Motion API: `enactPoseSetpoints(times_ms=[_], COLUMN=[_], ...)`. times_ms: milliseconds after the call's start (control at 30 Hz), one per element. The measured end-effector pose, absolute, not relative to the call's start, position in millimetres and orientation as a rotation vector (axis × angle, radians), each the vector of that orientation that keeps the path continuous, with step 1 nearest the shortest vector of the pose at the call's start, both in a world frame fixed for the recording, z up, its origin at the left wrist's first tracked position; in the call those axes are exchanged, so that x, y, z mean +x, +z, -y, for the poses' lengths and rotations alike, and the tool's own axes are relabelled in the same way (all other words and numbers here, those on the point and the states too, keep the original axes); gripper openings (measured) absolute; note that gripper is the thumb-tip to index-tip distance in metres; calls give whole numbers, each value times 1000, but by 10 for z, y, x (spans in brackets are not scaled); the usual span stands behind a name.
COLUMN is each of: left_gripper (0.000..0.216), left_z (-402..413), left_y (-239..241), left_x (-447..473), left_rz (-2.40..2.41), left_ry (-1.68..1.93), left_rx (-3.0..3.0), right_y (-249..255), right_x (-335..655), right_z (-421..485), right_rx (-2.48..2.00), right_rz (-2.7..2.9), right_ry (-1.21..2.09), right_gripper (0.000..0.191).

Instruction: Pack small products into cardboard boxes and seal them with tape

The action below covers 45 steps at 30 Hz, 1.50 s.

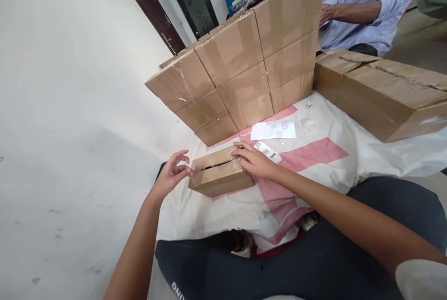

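Observation:
A small brown cardboard box (221,181) lies in front of me, a dark, ragged slit running along its taped top. At the box's left end is my left hand (172,172), thumb and a finger pinched together by the end of the slit. Whatever is between them is too small to make out. My right hand (252,158) grips the right end of the same box, its fingers over the top edge. Just beyond that hand lies a white printed label or packet (268,152), partly covered by it.
Taped cardboard boxes (240,76) form a tall stack behind the small box. Larger cartons (394,90) stand at the right. A printed sheet (273,130) lies on the white-and-pink cover (314,153). A white wall (77,104) is on the left; another person (363,11) sits beyond the stack.

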State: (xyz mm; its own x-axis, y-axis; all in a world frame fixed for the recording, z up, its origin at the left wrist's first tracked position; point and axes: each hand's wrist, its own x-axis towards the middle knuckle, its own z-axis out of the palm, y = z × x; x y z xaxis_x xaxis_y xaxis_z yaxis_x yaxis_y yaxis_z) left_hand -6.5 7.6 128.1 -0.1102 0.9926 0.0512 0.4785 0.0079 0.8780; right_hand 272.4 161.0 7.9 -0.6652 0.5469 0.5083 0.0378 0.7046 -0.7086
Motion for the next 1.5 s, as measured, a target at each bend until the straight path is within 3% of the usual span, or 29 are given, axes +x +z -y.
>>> enactPoseSetpoints(times_ms=[367, 767, 1500], left_gripper=[84, 77, 85], left_z=[132, 189, 71], left_y=[1094, 906, 853], left_x=[-187, -151, -187], left_rz=[-1667, -1667, -1662], left_ry=[1055, 956, 1010], left_rx=[1571, 1787, 1654], right_y=[101, 57, 49], right_x=[2744, 2736, 2724], right_z=[-1590, -1607, -1623], right_rx=[-439, -395, -385], right_rz=[2161, 2126, 2125], right_ry=[908, 911, 897], right_gripper=[34, 33, 32])
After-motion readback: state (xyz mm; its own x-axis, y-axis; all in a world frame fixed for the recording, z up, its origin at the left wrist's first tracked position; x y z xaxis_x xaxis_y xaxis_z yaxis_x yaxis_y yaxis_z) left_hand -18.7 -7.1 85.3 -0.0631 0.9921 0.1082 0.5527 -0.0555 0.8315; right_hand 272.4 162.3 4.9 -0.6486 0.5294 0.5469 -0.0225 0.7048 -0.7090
